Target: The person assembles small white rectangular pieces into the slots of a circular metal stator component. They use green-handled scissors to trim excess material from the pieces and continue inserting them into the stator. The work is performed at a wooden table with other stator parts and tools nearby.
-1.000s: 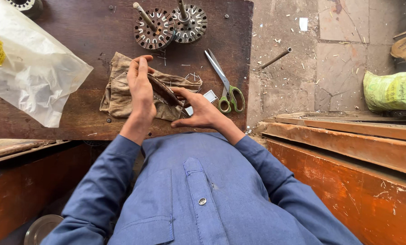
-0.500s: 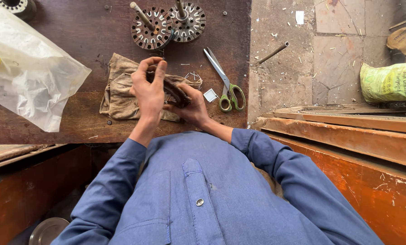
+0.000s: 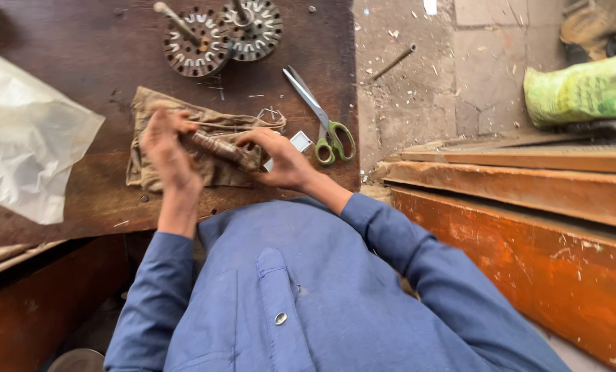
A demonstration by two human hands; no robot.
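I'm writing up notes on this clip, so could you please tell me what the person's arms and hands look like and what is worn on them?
Both arms are covered by long blue shirt sleeves: the left sleeve and the right sleeve end at the wrists. The left hand and the right hand are bare, with no gloves; no rings, watch or bracelet show. The same blue shirt has a chest pocket with a metal snap button.

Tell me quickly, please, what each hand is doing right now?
Left hand: closed on one end of the brown rod-shaped part.
Right hand: closed on the other end.
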